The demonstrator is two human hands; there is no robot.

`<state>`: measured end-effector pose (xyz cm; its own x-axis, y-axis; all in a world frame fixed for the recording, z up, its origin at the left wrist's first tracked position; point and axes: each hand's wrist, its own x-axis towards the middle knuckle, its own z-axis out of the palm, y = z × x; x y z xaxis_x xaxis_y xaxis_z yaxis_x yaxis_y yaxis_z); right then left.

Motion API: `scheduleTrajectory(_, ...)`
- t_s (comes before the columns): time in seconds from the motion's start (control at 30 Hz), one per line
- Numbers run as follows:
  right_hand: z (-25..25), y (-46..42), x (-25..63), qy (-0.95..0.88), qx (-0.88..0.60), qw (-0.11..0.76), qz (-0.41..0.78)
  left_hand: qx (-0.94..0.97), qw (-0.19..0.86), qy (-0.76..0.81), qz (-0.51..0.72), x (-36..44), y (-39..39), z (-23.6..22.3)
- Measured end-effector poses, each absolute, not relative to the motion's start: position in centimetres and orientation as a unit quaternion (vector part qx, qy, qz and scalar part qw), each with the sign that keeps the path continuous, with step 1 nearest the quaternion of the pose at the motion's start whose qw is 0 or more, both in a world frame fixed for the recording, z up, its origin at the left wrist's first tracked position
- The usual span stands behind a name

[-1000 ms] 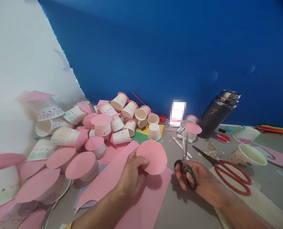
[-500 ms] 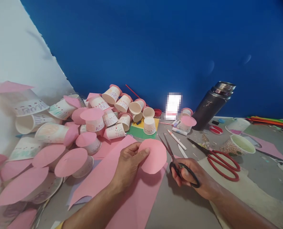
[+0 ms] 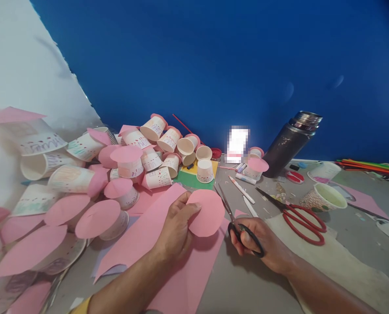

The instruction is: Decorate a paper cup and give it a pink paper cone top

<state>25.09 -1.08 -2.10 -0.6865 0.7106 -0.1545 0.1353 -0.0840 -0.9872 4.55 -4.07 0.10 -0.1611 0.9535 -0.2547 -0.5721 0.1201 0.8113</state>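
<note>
Can read no word, number, brand or sign with certainty. Can see looping purple strokes, rather like handwriting, on the pink-topped cup (image 3: 39, 137) at far left, but cannot make out letters. Can see similar purple squiggles on the topmost tilted cup (image 3: 153, 127) and on the sideways cup (image 3: 158, 178) near the green sheet (image 3: 191, 179), equally illegible. Cannot resolve the small marks on the white marker (image 3: 246, 178), nor the pale flecks on the dark bottle (image 3: 285, 146). Cannot read the bright panel (image 3: 238, 144), blurred into blocks.
</note>
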Motion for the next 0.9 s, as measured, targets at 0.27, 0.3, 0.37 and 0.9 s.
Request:
scheduleTrajectory(0.27, -2.2, -1.1, 25.1, -0.649, -0.333, 0.215, 0.649, 0.233, 0.614, 0.429, 0.620, 4.6, -4.1, 0.1)
scheduleTrajectory(0.3, -2.2, -1.1, 25.1, -0.649, -0.333, 0.215, 0.650, 0.232, 0.613, 0.431, 0.620, 4.6, -4.1, 0.2)
scheduleTrajectory(0.37, -2.3, -1.1, 25.1, -0.649, -0.333, 0.215, 0.649, 0.232, 0.612, 0.434, 0.619, 4.6, -4.1, 0.2)
scheduleTrajectory(0.9, -3.2, -0.9, 25.5, -0.652, -0.340, 0.221, 0.640, 0.228, 0.609, 0.439, 0.620, 4.6, -4.0, 0.2)
